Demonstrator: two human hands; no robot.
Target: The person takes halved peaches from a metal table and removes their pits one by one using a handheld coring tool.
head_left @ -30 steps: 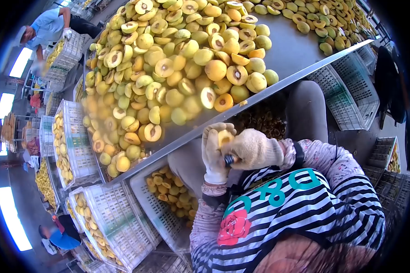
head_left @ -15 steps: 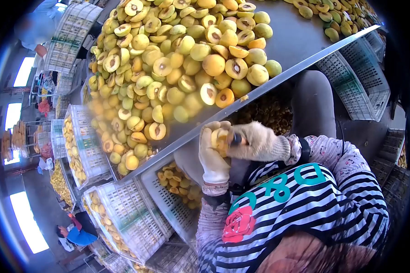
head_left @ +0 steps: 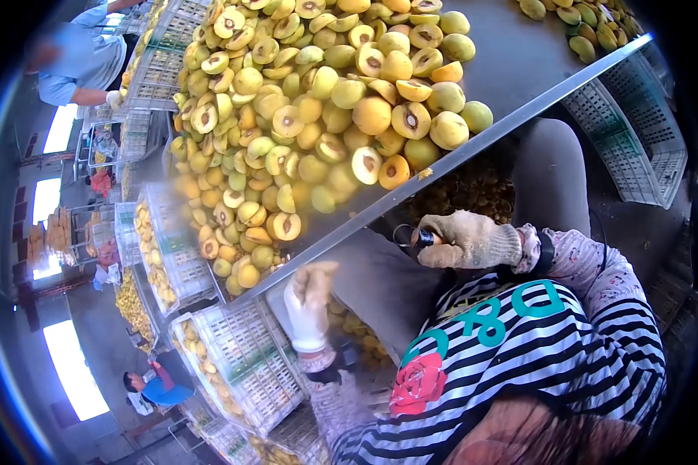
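Note:
My right hand [head_left: 469, 242], in a knitted beige glove, is closed around the dark handle of a small loop-bladed pitting tool [head_left: 423, 238]. Its thin metal ring points left, over my lap. My left hand [head_left: 310, 302], in a white glove with beige fingers, is slightly blurred above a crate of fruit pieces [head_left: 376, 353]. Its fingers look loosely stretched, and no fruit shows in them. Beyond the metal edge, halved yellow fruits [head_left: 287, 120], like apricots or peaches, lie heaped, many with brown stones or stone hollows showing.
The table's raised metal rim [head_left: 512, 124] runs diagonally before my knees. Crates of fruit [head_left: 244, 364] stand at the left, and stacked plastic crates [head_left: 636, 132] at the right. Dark scraps [head_left: 465, 194] lie below the rim. A person in light blue [head_left: 85, 62] handles a crate at upper left.
My hands have moved apart. The left went down and left, away from the tool, and the fruit it held is no longer visible. The right still grips the tool, its ring now exposed.

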